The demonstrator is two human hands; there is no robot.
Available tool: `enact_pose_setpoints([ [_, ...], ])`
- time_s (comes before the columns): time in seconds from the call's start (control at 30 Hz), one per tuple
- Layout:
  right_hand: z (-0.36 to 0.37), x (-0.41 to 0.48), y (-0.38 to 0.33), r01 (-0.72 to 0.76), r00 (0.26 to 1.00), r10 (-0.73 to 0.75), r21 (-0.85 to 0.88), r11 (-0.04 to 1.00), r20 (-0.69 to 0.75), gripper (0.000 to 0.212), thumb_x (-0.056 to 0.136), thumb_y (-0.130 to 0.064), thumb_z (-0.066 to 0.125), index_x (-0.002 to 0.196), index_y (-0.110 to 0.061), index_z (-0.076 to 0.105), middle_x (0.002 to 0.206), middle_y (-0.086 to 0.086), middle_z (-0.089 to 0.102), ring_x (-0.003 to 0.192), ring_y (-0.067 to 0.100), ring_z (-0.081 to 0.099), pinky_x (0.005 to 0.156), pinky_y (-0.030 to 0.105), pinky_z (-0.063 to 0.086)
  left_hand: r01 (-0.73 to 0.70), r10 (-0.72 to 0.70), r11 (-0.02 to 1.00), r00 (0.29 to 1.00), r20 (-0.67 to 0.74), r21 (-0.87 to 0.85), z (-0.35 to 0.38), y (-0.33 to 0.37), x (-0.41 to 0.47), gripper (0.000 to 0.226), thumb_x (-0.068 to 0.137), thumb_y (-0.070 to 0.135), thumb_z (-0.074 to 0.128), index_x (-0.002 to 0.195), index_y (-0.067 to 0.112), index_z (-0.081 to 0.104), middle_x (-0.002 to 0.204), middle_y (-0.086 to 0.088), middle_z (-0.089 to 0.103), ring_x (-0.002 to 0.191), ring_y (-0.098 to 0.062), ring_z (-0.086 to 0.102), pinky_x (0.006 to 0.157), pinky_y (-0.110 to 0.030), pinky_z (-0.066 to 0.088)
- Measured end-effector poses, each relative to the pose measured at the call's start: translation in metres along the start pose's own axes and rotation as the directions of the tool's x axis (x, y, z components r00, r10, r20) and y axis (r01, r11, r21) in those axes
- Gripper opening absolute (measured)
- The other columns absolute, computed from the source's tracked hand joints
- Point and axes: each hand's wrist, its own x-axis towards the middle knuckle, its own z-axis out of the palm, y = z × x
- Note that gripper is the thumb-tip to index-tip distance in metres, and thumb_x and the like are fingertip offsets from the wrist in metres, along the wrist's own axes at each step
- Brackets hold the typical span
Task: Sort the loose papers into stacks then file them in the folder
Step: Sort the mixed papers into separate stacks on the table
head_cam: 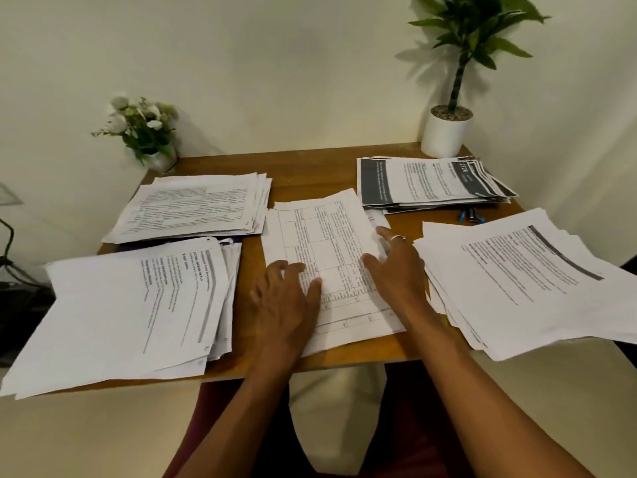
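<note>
Five paper piles sat on the table (310,170). Both hands lay apart on the centre pile (331,243). The left hand (282,298) had bent fingertips and thumb on the top sheet near its left edge. The right hand (396,267) was spread flat along the right edge. Neither was clamped on anything. No folder could be made out in view.

Risks, as judged:
- The near-left pile (113,312) and near-right pile (524,281) overhung the front edge, so a forearm nudge could tip them off.
- The centre sheets lay skewed, and a one-sided push could fan them into neighbouring piles and mix the sorts.
</note>
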Motion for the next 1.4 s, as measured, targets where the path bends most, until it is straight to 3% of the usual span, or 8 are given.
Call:
enact_pose_setpoints([
  [0.2, -0.003, 0.006, -0.002, -0.020, 0.999, 0.015, 0.101, 0.995, 0.053, 0.062, 0.087, -0.033, 0.081, 0.142, -0.025, 0.054, 0.131, 0.000, 0.068, 0.096, 0.011, 0.064, 0.061, 0.015, 0.041, 0.010, -0.011, 0.999, 1.000, -0.024, -0.035, 0.003, -0.002, 0.000, 0.043, 0.096, 0.054, 0.055, 0.132, 0.030, 0.056, 0.146, 0.001, 0.047, 0.137, -0.019, 0.037, 0.114, -0.041, 0.026],
  [0.43, -0.010, 0.016, 0.005, -0.040, 0.987, 0.023, 0.105, 0.994, 0.162, 0.028, 0.091, -0.039, 0.075, 0.107, -0.017, 0.067, 0.112, -0.002, 0.072, 0.097, 0.018, 0.069, 0.069, 0.026, 0.051, 0.004, -0.020, 0.985, 0.995, -0.093, -0.170, 0.007, -0.006, 0.003, 0.038, 0.093, 0.051, 0.064, 0.124, 0.028, 0.061, 0.137, 0.002, 0.053, 0.131, -0.018, 0.042, 0.106, -0.036, 0.028],
  [0.67, -0.030, 0.019, 0.001, -0.165, 0.986, 0.135, 0.469, 0.868, 0.097, 0.024, 0.094, -0.036, 0.072, 0.114, -0.036, 0.059, 0.100, -0.026, 0.063, 0.093, 0.003, 0.064, 0.063, 0.018, 0.046, 0.049, -0.157, 0.873, 0.970, -0.185, -0.486, -0.008, 0.002, 0.000, 0.040, 0.094, 0.043, 0.069, 0.127, 0.024, 0.057, 0.131, 0.004, 0.058, 0.120, -0.014, 0.053, 0.103, -0.045, 0.049],
  [0.83, -0.034, 0.020, -0.007, -0.290, 0.957, 0.191, 0.705, 0.647, 0.218, 0.025, 0.097, -0.018, 0.069, 0.120, -0.027, 0.065, 0.107, -0.008, 0.078, 0.095, 0.017, 0.076, 0.077, 0.043, 0.064, 0.157, -0.203, 0.664, 0.979, 0.026, -0.731, -0.023, 0.017, 0.000, 0.051, 0.093, 0.045, 0.070, 0.137, 0.038, 0.045, 0.127, 0.018, 0.055, 0.095, -0.002, 0.064, 0.057, -0.008, 0.052],
  [1.0, -0.026, 0.017, -0.017, -0.338, 0.940, 0.119, 0.820, 0.462, 0.321, 0.031, 0.095, -0.004, 0.067, 0.122, -0.019, 0.066, 0.111, 0.000, 0.078, 0.099, 0.021, 0.076, 0.078, 0.046, 0.063, 0.245, -0.302, 0.357, 0.944, 0.137, -0.901, -0.041, 0.022, 0.024, 0.054, 0.094, 0.015, 0.072, 0.133, 0.042, 0.045, 0.128, 0.011, 0.061, 0.103, -0.017, 0.071, 0.076, -0.042, 0.065],
  [1.13, -0.020, 0.024, -0.025, -0.364, 0.931, 0.108, 0.880, 0.306, 0.348, 0.030, 0.092, 0.000, 0.066, 0.120, -0.011, 0.068, 0.111, 0.007, 0.077, 0.097, 0.024, 0.075, 0.078, 0.038, 0.062, 0.140, -0.214, 0.524, 0.976, 0.029, -0.840, -0.072, 0.007, 0.053, 0.068, 0.094, 0.009, 0.070, 0.142, 0.043, 0.036, 0.124, 0.021, 0.055, 0.099, -0.007, 0.072, 0.064, -0.029, 0.062],
  [1.27, -0.021, 0.044, -0.038, -0.390, 0.912, 0.203, 0.906, 0.166, 0.356, 0.034, 0.091, -0.007, 0.072, 0.124, -0.013, 0.069, 0.114, 0.009, 0.076, 0.100, 0.024, 0.074, 0.078, 0.039, 0.063, 0.170, -0.187, 0.836, 0.982, 0.020, -0.523, -0.114, -0.019, 0.103, 0.079, 0.092, 0.014, 0.074, 0.153, 0.038, 0.031, 0.158, 0.003, 0.039, 0.127, -0.022, 0.057, 0.093, -0.042, 0.059],
  [1.4, -0.015, 0.058, -0.046, -0.390, 0.914, 0.279, 0.827, 0.405, 0.294, 0.038, 0.087, -0.001, 0.074, 0.122, -0.011, 0.067, 0.114, 0.010, 0.076, 0.085, 0.019, 0.076, 0.050, 0.023, 0.051, 0.335, -0.324, 0.621, 0.933, 0.157, -0.709, -0.143, -0.039, 0.133, 0.077, 0.093, 0.020, 0.074, 0.156, 0.030, 0.032, 0.135, -0.002, 0.062, 0.081, -0.016, 0.076, 0.054, -0.027, 0.060],
])
